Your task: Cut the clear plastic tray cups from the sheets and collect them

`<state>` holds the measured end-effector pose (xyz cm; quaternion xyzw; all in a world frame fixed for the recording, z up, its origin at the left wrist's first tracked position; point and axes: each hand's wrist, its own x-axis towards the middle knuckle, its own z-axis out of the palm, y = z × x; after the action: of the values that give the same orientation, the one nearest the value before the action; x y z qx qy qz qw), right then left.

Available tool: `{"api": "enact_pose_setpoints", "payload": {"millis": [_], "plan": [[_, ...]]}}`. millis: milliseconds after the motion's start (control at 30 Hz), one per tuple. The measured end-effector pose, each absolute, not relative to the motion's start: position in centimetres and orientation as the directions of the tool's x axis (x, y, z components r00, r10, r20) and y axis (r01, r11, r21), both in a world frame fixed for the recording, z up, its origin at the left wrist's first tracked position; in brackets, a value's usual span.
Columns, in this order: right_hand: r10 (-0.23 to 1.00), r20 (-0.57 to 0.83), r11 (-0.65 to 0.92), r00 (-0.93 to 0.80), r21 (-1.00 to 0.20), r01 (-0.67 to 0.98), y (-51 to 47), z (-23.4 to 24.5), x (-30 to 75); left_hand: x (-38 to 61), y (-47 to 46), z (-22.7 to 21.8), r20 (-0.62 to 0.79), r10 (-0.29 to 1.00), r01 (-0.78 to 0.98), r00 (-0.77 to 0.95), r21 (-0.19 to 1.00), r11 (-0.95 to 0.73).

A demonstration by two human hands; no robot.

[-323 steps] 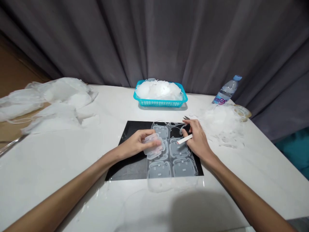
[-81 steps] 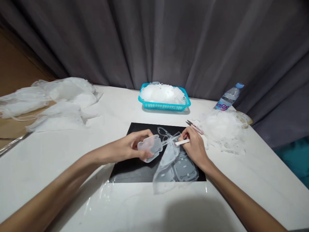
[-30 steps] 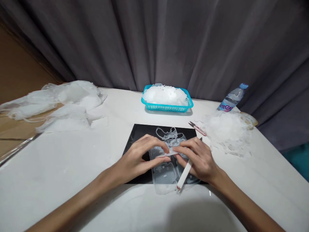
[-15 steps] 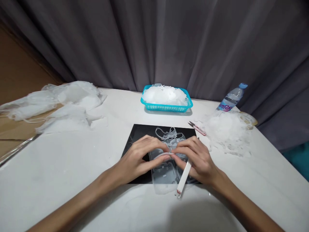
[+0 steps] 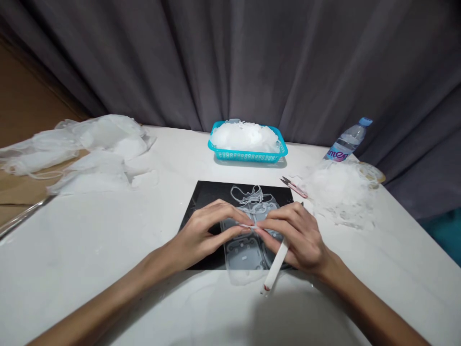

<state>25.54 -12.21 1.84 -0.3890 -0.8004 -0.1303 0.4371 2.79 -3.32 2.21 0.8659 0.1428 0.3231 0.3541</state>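
Over a black mat (image 5: 196,204), my left hand (image 5: 212,228) pinches one side of a small, thin whitish translucent piece (image 5: 252,226). My right hand (image 5: 297,235) pinches its other side, fingertips almost meeting the left ones. Tucked in the right palm is a slim tool with a flat white handle (image 5: 275,269), whose lower end points toward me; its kind is not clear. Under the hands lies a clear moulded sheet (image 5: 245,254) with rounded rectangular shapes. Loose translucent loops and strips (image 5: 254,197) rest just beyond the fingers.
A turquoise basket (image 5: 248,157) heaped with white translucent pieces stands at the back. To the right are pink-handled thread snips (image 5: 295,187), a pile of clear scraps (image 5: 338,190), a tape roll (image 5: 372,174) and a water bottle (image 5: 345,142). Plastic bags (image 5: 104,139) lie left on cardboard.
The held piece now appears flatter and more edge-on between the fingertips. Both hands keep nearly the same place, and the view has shifted slightly.
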Motion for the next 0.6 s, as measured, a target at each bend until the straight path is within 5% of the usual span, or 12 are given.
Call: {"api": "enact_pose_setpoints", "payload": {"millis": [200,367,500,600], "plan": [[0.61,0.749,0.604,-0.259,-0.227,0.764,-11.6,2.4,26.0,2.6,-3.0,1.8,0.347,0.558,0.189,0.754,0.7,-0.689],[0.647,0.692,0.154,0.32,-0.53,0.834,-10.2,3.2,32.8,2.7,-2.7,0.7,0.178,0.589,0.377,0.788,0.617,-0.691],[0.466,0.697,-0.272,0.545,-0.473,0.838,-9.8,2.5,40.8,2.8,-2.6,-0.5,0.141,0.524,0.409,0.84,0.47,-0.782],[0.387,0.77,-0.329,0.508,-0.399,0.856,-9.9,2.2,43.0,2.9,-2.4,-0.9,0.153,0.491,0.397,0.858,0.412,-0.821]]}}
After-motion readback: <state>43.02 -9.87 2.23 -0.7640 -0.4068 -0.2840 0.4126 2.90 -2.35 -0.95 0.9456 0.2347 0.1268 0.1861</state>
